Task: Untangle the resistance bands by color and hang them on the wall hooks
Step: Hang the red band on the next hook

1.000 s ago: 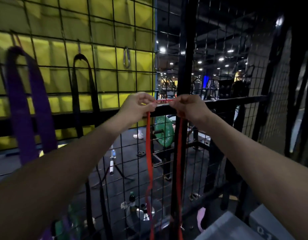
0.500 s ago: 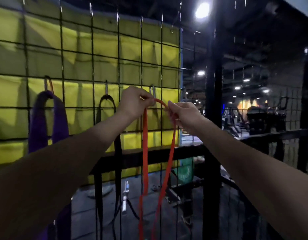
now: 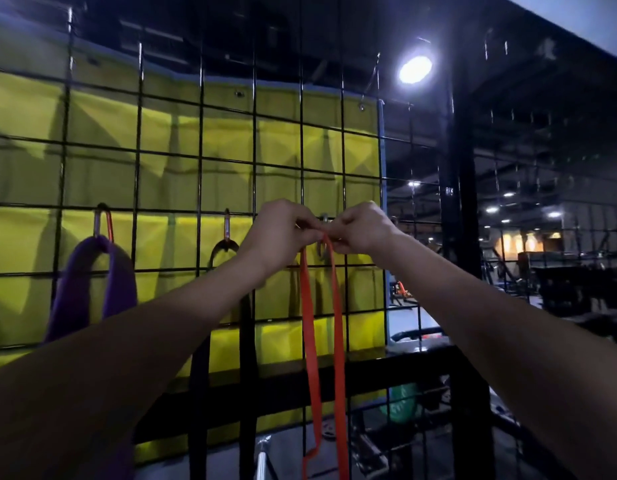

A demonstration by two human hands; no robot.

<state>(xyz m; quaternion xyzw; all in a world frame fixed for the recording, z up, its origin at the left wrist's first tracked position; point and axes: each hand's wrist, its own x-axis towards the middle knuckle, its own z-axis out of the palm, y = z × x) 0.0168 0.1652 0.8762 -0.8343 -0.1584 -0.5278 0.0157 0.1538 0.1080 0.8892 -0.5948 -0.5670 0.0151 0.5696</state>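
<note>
hands both pinch the top of the orange band point(image 3: 322, 341), left hand point(image 3: 277, 233) and right hand point(image 3: 360, 228) meeting at a metal clip point(image 3: 323, 237) on the wire grid point(image 3: 199, 174) | we'd slip the loop fully into the clip, keeping it flat | band thin, rubbery, hanging straight | purple band point(image 3: 88, 285) wide, black band point(image 3: 246, 341) narrow, both hung toward grid's left edge

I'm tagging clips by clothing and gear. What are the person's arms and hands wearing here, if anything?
Nothing visible. Both forearms are bare from the bottom edge of the frame up to the wrists, with no sleeve or cuff showing. The left hand and right hand are bare too: no gloves, watch, wristband or rings can be made out in the dim light.
</note>
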